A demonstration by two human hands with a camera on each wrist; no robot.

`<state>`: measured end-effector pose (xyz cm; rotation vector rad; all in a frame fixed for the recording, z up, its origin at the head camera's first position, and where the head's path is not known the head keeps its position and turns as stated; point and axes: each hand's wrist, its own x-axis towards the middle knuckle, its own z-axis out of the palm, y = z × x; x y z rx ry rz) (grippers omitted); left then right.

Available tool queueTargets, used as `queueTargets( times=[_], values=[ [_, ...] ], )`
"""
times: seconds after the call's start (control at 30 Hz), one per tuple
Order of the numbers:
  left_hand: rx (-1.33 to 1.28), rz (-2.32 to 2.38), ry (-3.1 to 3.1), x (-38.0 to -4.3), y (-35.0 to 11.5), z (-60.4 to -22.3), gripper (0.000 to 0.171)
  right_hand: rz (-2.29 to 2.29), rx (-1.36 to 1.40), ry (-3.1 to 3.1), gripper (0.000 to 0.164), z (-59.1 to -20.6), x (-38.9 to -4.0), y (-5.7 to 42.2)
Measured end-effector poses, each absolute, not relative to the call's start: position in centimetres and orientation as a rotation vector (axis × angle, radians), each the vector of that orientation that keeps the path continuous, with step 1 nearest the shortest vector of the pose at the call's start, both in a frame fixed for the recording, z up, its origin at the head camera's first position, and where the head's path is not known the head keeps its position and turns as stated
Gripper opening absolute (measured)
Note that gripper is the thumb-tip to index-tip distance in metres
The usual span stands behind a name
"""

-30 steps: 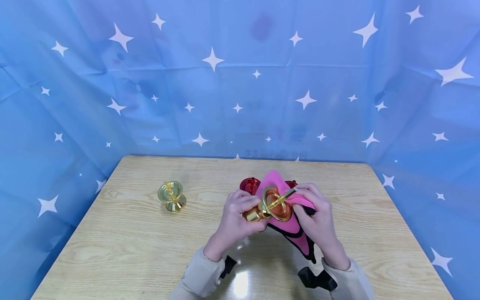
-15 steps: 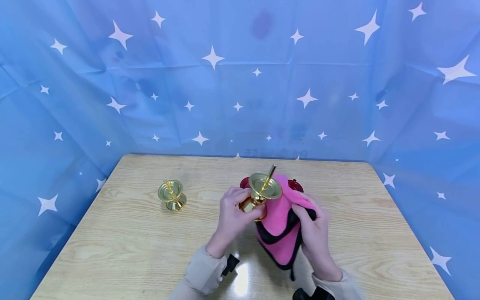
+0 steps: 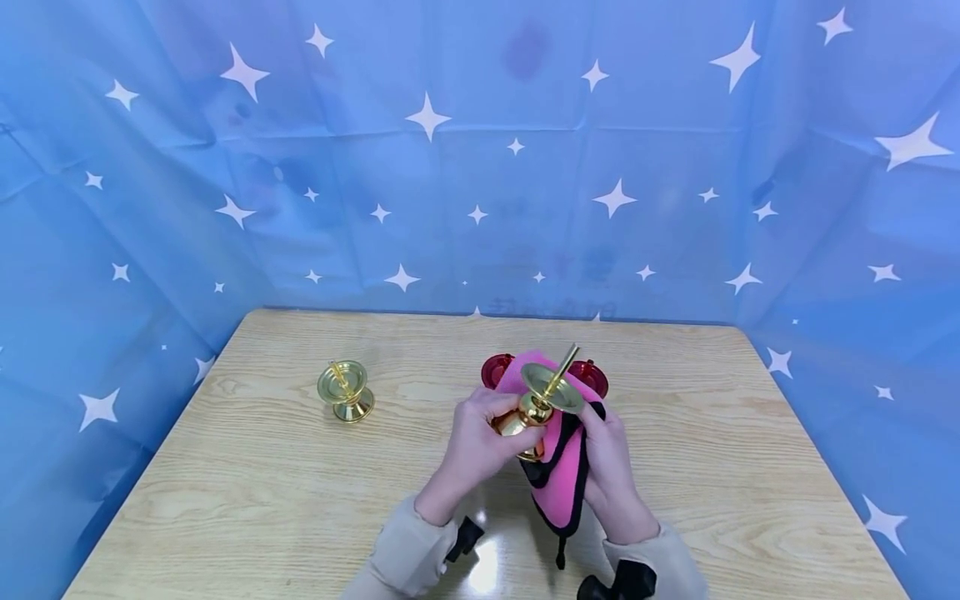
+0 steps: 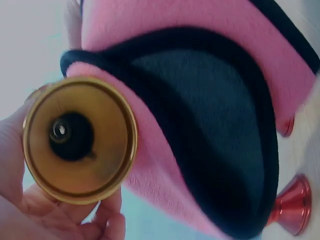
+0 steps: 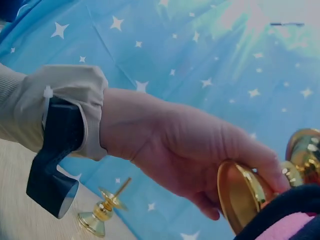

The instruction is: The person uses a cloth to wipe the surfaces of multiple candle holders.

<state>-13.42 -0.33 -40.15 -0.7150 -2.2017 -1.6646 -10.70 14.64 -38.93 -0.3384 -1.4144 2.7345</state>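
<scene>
My left hand [image 3: 476, 442] grips a shiny gold candlestick [image 3: 536, 409] around its lower body. It is tilted, its dish and upright spike leaning to the right. Its hollow round base [image 4: 107, 167] faces the camera in the left wrist view. A pink cloth with black edging [image 3: 558, 496] hangs from my right hand [image 3: 611, 471], which pinches it close to the candlestick's dish. The cloth lies behind and below the candlestick. In the right wrist view, my left hand's fingers wrap the gold base, with the cloth at the lower right corner.
A second gold candlestick [image 3: 345, 390] stands upright on the wooden table [image 3: 247, 483] at left. Two red candlesticks, one at left [image 3: 495, 371] and one at right [image 3: 589, 379], stand behind the cloth, partly hidden. A blue star-patterned curtain [image 3: 480, 167] hangs behind the table.
The candlestick has tipped upright, then leaned right again. My right hand has moved left and down with the cloth, whose lower tip has swung left. The standing candlesticks have not moved.
</scene>
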Motion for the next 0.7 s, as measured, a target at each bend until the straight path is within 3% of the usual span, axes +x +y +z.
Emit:
queueTargets(
  times=[0.5, 0.7],
  values=[
    [-0.542, -1.399, -2.105, -13.9, 0.3, -40.0, 0.013, 2.495, -0.318, -1.613, 0.018, -39.0, -9.1, 13.6],
    [-0.536, -1.518, -2.216, -13.5, 0.6, -39.9, 0.03, 2.561, -0.391, -1.447, 0.019, -39.2, -9.3, 13.5]
  ],
)
